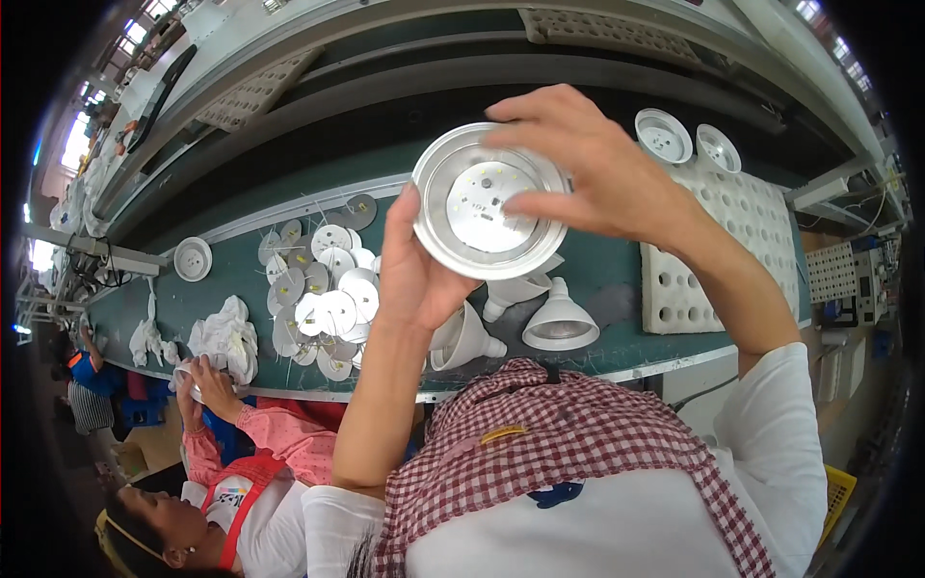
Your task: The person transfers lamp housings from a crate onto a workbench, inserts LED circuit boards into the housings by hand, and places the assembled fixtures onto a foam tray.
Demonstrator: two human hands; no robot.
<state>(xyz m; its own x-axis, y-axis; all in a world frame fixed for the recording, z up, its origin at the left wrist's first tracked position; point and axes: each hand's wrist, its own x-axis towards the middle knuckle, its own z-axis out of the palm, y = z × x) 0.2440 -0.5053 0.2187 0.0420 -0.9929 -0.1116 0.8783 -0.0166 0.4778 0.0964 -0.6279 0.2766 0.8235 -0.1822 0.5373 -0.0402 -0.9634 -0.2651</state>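
Note:
My left hand is closed round the lower left side of a white lamp cup, its thumb on the rim. The cup tilts its opening toward me and shows a round LED board inside. Above its right side is my right hand, fingers apart and slightly blurred. The thumb of that hand lies over the board's edge and its fingers reach over the upper rim; whether they touch cannot be told. Below the cup, white cone-shaped lamp housings lie on the green bench.
A pile of round LED boards with wires lies to the left. White foam trays with holes stand at right, with two lamp cups at their far edge. Another lamp cup and white cloths are near a co-worker at left.

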